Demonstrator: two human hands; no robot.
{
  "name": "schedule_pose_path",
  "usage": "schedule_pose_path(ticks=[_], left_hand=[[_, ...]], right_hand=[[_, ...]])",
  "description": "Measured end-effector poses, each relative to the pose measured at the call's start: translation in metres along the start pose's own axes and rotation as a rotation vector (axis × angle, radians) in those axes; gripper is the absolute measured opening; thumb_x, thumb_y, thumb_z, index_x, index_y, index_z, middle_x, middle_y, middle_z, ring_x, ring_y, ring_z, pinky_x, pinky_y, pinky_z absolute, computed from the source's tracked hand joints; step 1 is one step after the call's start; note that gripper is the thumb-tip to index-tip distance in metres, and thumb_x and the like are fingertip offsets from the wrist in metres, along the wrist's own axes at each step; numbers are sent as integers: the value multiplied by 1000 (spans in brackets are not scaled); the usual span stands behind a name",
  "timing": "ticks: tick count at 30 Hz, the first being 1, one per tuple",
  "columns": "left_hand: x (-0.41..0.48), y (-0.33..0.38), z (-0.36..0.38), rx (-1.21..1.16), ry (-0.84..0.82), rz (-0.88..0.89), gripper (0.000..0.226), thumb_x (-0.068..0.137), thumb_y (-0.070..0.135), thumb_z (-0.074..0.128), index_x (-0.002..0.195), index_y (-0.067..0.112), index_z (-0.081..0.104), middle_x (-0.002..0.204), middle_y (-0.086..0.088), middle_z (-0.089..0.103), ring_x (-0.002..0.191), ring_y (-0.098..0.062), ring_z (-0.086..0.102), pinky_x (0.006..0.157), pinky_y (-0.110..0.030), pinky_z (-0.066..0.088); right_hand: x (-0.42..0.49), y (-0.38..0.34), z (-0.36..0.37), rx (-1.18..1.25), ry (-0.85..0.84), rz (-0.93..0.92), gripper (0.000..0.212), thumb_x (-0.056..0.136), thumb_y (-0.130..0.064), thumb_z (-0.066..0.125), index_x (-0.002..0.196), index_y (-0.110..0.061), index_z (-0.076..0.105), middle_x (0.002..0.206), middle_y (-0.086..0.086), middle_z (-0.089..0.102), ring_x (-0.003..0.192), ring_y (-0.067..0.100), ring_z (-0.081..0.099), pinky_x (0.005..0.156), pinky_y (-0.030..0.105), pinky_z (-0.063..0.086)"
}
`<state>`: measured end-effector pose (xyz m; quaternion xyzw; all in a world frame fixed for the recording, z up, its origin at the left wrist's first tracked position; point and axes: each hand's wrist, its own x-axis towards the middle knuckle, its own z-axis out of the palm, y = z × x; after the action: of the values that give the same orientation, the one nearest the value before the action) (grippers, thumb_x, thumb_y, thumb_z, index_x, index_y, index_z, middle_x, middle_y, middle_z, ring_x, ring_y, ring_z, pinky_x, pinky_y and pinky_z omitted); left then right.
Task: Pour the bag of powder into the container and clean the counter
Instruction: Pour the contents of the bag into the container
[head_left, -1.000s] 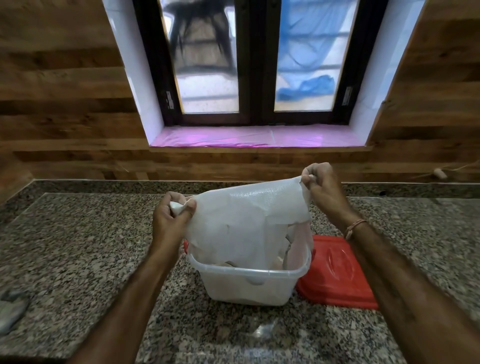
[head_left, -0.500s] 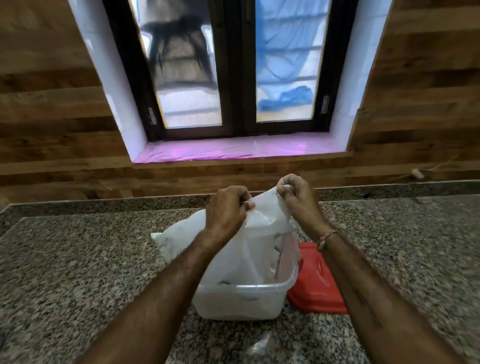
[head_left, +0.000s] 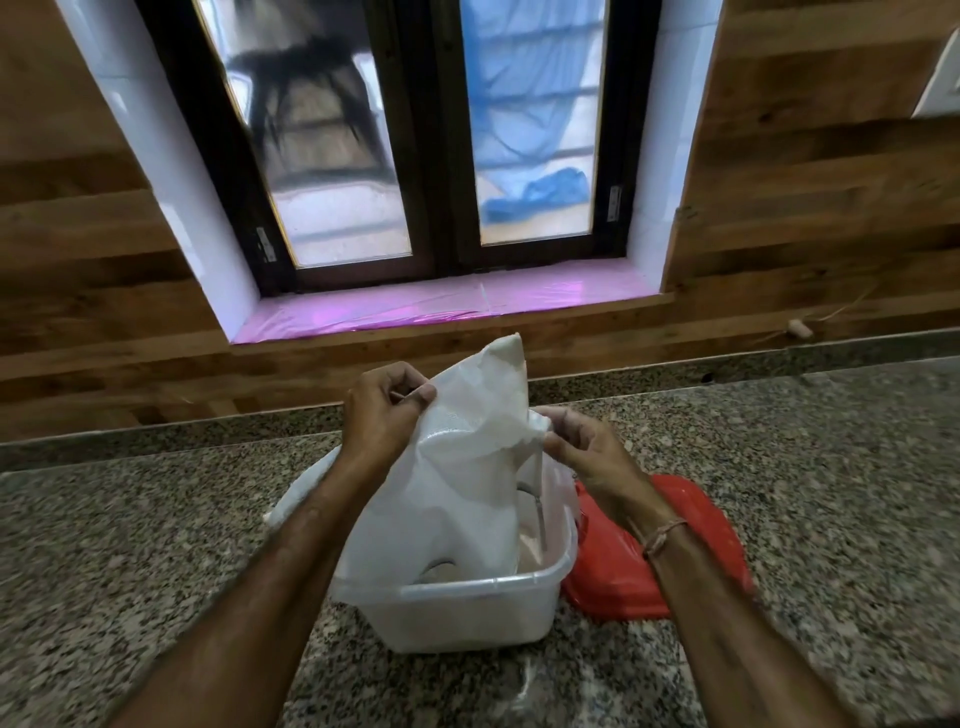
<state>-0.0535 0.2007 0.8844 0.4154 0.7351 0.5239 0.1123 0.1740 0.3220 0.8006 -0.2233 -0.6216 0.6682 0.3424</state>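
Lifted higher, bag (head_left: 467, 467) stands upright in container (head_left: 467, 613).

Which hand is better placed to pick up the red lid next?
Right, probably. The right hand pinches the bag just above the red lid, which lies right of the container; the left hand grips the bag's other side.
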Motion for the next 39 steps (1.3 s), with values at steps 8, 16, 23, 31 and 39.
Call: schedule_pose_path(ticks=[8,16,23,31,39], left_hand=[[1,-4,-10,26,49,-19,15,88,16,74,74,18,71,76,0,73,78,-27,71,74,-50,62],[3,-7,-16,29,37,-37,16,87,17,76,72,19,72,74,0,74,77,-28,72,74,-53,62],[-2,0,-10,43,-16,2,14,86,14,77,73,18,73,73,3,74,77,-21,73,76,-49,62],[-11,9,-3,147,-56,61,13,84,15,80,72,19,74,71,9,73,72,-9,70,68,-31,57],[-10,10,4,216,-45,72,14,84,18,82,72,19,75,71,12,71,69,-2,66,62,-22,51]], right_hand=[[2,14,26,-360,401,-39,16,82,-16,85,80,-11,69,79,7,75,78,28,73,76,50,62],[-6,10,28,-528,334,-105,13,90,-28,79,90,-20,70,84,-5,74,80,12,71,69,28,59],[17,-25,35,-276,301,-179,11,93,-8,75,85,0,72,78,5,73,70,8,64,63,19,52],[22,-33,44,-219,215,-183,18,92,-9,76,110,-9,76,106,16,77,93,17,71,81,37,61],[18,-34,55,-198,188,-133,56,106,-31,57,158,-17,43,160,-6,48,142,4,50,119,37,44]])
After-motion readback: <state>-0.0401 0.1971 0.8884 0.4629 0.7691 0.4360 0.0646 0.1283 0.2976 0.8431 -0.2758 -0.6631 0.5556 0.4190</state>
